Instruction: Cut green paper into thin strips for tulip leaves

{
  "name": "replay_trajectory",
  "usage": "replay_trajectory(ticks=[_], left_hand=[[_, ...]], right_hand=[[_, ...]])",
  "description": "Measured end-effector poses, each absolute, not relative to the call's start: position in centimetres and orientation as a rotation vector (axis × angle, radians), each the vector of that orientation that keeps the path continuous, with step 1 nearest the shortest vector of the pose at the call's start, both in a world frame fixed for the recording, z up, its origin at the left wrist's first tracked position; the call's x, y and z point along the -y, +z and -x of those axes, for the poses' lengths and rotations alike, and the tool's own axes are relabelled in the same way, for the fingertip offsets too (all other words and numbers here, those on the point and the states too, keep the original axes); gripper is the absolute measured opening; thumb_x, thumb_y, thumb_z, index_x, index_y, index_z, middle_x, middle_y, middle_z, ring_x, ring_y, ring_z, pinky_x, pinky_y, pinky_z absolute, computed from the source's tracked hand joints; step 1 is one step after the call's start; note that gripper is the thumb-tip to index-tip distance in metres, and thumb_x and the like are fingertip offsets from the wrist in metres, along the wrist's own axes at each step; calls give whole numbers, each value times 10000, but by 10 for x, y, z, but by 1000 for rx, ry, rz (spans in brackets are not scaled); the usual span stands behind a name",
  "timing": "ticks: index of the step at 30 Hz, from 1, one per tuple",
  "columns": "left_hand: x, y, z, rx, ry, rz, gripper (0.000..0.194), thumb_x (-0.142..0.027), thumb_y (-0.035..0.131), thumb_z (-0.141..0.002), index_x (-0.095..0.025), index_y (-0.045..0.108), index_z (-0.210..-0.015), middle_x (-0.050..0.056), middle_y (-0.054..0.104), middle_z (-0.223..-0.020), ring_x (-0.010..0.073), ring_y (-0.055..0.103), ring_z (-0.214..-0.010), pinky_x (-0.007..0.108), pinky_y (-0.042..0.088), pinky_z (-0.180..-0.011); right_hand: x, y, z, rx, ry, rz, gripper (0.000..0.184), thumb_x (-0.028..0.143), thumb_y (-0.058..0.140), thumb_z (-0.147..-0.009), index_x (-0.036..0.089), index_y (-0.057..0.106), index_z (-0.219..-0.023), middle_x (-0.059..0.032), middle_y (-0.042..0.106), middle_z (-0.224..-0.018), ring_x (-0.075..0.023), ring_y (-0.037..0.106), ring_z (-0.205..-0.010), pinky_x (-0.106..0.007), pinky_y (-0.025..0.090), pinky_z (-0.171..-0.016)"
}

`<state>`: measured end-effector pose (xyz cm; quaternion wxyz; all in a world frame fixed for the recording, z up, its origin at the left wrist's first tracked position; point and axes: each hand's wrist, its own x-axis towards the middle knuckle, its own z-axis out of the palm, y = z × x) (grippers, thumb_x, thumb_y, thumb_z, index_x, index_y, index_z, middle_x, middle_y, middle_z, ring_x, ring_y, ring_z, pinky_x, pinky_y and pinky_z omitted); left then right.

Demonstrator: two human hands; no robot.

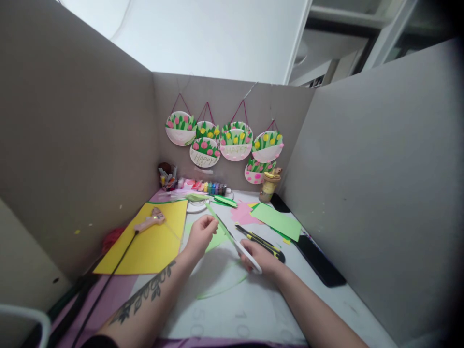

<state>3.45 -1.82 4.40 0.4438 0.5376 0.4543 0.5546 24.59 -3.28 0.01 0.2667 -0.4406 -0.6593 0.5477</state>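
Observation:
My left hand (200,237) pinches one end of a long green paper strip (217,222) above the table. My right hand (259,258) is closed round the white handles of a pair of scissors (246,252), whose blades lie along the strip. Beneath both hands lies a white paper plate (221,280) with a green edge. A yellow and black utility knife (259,239) rests just behind my right hand.
A yellow sheet (152,246) with a glue gun (149,221) on it lies at the left, its cord running toward me. Green paper (277,220) lies at the right, beside a black strip (319,261). Paint pots (212,187), a pen cup (167,178) and a jar (268,186) stand at the back. Tulip plates (235,140) hang on the cardboard wall.

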Motion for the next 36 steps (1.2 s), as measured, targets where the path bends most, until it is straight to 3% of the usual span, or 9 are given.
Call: replay_trajectory(ticks=[36], left_hand=[[19, 44, -36, -1182, 1388, -1373, 193, -328, 568, -736, -175, 513, -632, -49, 467, -533, 74, 374, -457, 196, 287, -456]], right_hand=[[31, -3, -246, 1795, 1478, 1208, 178, 125, 509, -561, 189, 459, -719, 61, 510, -563, -75, 427, -481, -183, 293, -441]])
